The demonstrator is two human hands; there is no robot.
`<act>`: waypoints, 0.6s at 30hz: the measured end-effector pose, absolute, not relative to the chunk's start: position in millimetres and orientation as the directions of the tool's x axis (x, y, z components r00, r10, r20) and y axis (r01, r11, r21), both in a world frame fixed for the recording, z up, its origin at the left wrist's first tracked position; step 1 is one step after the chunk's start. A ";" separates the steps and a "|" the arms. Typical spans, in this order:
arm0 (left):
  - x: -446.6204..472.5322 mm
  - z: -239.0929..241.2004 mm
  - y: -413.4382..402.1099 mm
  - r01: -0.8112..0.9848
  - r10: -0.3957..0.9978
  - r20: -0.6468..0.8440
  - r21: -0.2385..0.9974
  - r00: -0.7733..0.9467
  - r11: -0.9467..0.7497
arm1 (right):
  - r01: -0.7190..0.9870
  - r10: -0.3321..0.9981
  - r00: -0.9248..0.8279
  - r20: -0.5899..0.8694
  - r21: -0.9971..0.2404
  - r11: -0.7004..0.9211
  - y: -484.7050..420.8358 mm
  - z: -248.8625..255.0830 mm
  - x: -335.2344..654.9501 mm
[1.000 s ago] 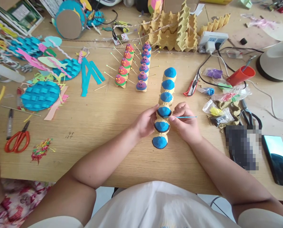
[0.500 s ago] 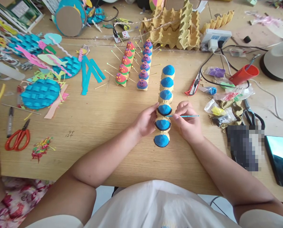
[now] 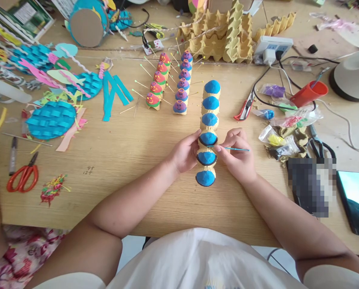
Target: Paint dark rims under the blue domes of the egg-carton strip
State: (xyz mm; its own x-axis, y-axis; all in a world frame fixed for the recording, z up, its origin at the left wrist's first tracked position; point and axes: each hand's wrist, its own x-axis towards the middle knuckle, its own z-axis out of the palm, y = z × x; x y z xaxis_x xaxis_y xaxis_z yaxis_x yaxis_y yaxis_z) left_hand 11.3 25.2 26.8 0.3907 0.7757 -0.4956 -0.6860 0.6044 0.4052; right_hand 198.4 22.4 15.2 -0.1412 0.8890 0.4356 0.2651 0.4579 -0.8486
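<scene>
A long egg-carton strip (image 3: 209,120) with six blue bumps is over the bench (image 3: 113,144), right in front of the person in the white shirt (image 3: 191,261). Its long way runs almost straight out from the shirt. I can't tell if it rests on the wood or is held up a little.

The left hand (image 3: 187,152) is at the strip's left side. Its grip is closed on that edge, with the thumb by the fourth bump from the far end and the other fingers mostly hidden.

The right hand (image 3: 236,154) is just to the strip's right. Its grip is pinched on a thin blue stick (image 3: 239,149) — the stick lies across the strip's long way, and its tip points left at the near rim of that fourth bump. I can't see if it touches. So the strip is left of the right grip, and the left hand is nearer to it, since it has hold of it.

The three bumps closest to the shirt have dark rims. Left of the strip sits a purple caterpillar (image 3: 183,85); to its right lies a red cutter knife (image 3: 246,108).
</scene>
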 end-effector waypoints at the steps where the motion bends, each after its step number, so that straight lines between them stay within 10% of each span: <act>1: 11.6 27.5 25.1 -0.687 0.775 -0.499 0.404 0.388 0.604 | 0.259 0.885 -0.140 0.444 -0.846 0.466 22.0 15.3 198.5; 18: 13.1 23.0 25.4 -0.666 0.780 -0.487 0.435 0.392 0.606 | 0.295 0.847 -0.110 0.520 -0.797 0.527 19.8 17.3 196.1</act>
State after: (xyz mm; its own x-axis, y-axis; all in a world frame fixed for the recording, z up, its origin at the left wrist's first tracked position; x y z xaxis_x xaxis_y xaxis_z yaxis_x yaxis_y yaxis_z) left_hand 13.1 25.4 23.0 0.3920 0.7804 -0.4871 -0.6662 0.6060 0.4347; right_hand 196.1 19.8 17.3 -0.1103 0.8472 0.5197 0.2948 0.5273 -0.7969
